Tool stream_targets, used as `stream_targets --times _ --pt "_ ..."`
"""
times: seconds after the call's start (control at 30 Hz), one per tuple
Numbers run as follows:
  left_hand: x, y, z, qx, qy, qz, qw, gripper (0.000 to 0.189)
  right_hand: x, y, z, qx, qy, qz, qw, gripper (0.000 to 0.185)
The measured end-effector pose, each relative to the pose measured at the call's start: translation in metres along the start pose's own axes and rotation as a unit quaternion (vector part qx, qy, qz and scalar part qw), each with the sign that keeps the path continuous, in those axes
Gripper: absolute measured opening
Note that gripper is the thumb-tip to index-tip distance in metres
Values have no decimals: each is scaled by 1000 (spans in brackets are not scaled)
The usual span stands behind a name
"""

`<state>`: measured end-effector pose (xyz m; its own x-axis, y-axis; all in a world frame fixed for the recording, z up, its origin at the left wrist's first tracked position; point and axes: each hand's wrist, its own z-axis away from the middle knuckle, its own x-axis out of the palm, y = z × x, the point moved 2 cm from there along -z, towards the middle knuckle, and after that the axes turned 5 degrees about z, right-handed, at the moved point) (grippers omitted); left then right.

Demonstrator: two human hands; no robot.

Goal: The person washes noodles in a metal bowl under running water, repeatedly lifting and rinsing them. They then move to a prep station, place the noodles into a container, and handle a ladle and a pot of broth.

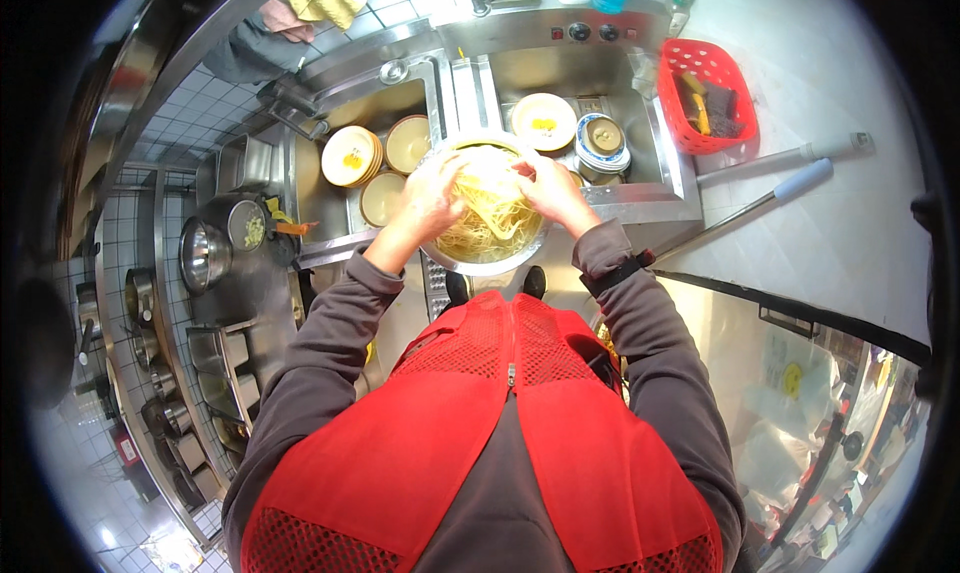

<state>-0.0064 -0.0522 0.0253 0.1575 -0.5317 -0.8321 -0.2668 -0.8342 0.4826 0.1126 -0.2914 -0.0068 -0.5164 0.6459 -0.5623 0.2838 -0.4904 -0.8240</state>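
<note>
A round metal bowl (491, 267) full of thin pale yellow strands (480, 228), noodles or shreds, is in front of me at the sink's near edge. My left hand (436, 192) reaches over the bowl's left side, its bent fingers in the strands. From the right, my right hand (551, 187) has thumb and fingertips pinched at the same pale clump. Between the hands this clump looks raised, though glare blurs it. One broader strip lies on top of the heap. What supports the bowl is hidden.
Stacked bowls (351, 155) stand in the left sink basin (311, 205). The right basin (652, 142) contains a bowl and stacked blue-rimmed dishes (602, 136). A red plastic basket (709, 142) with scrubbers sits on the right counter (825, 220), beside a blue-handled rod (802, 179). Metal bowls (204, 254) are at left.
</note>
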Motion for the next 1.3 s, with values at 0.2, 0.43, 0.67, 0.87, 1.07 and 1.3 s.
stream_targets --times 0.2,0.43,0.67,0.87,1.07,1.3 --pt "26 -7 -16 -111 -131 -69 983 72 27 -6 34 -105 -42 232 966 26" --pt "25 -30 -1 -170 -156 177 957 37 18 -17 48 -108 -212 195 952 25" --pt "4 0 12 -78 -197 15 977 71 11 -30 21 -165 -17 205 965 61" --pt "56 -24 23 -58 -180 -153 970 97 79 -15 7 -97 -79 381 916 99" --pt "111 -43 35 -180 -134 -157 962 65 129 30 -9 -15 -106 448 888 43" --pt "96 -64 19 -250 -112 26 961 46 130 34 -27 7 -55 462 885 23"
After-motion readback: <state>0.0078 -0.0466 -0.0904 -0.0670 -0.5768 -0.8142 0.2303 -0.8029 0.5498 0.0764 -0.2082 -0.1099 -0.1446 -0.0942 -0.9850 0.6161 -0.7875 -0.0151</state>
